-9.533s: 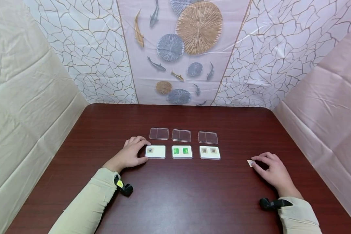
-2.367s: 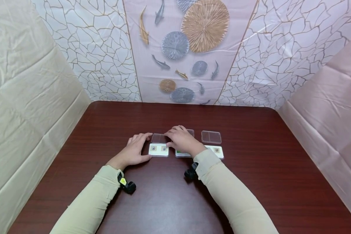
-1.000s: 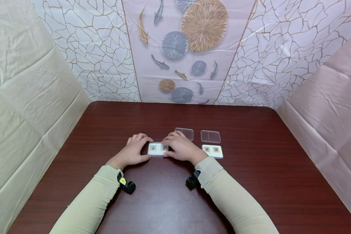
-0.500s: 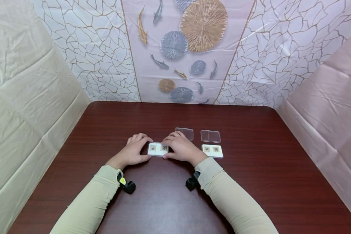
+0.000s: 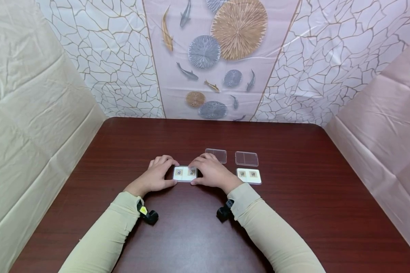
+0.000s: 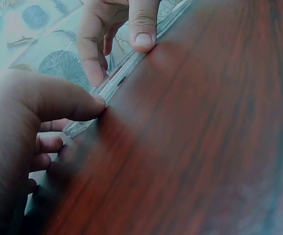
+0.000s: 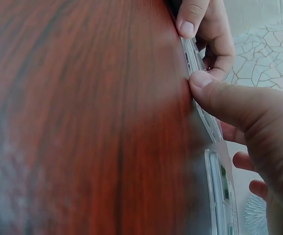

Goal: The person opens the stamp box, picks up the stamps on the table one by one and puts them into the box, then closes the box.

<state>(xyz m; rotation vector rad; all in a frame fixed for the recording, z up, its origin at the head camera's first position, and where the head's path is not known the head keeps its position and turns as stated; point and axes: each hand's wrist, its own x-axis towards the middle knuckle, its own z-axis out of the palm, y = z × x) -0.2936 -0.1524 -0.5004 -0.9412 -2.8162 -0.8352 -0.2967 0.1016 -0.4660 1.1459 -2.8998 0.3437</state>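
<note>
A flat clear case (image 5: 185,174) lies on the table with a white insert and two small stamp-like squares showing. My left hand (image 5: 153,176) pinches its left end, thumb on the near edge and fingers on the far edge. My right hand (image 5: 212,172) grips the right end in the same way, and both thumbs press the near edge in the wrist views. A second case (image 7: 222,193), with a bit of green showing, stands beside it in the right wrist view; my right hand hides it from the head view.
To the right lies a third case (image 5: 248,176) with two brownish squares. Behind are two clear lids (image 5: 246,159), the left one partly covered by my right hand. The dark red wooden table (image 5: 191,235) ends at a patterned cloth backdrop (image 5: 177,98).
My right hand came from the far right, where it held a small square. The left case gained a second square, and its lid moved from behind onto it. Over the last second both hands stay still.
</note>
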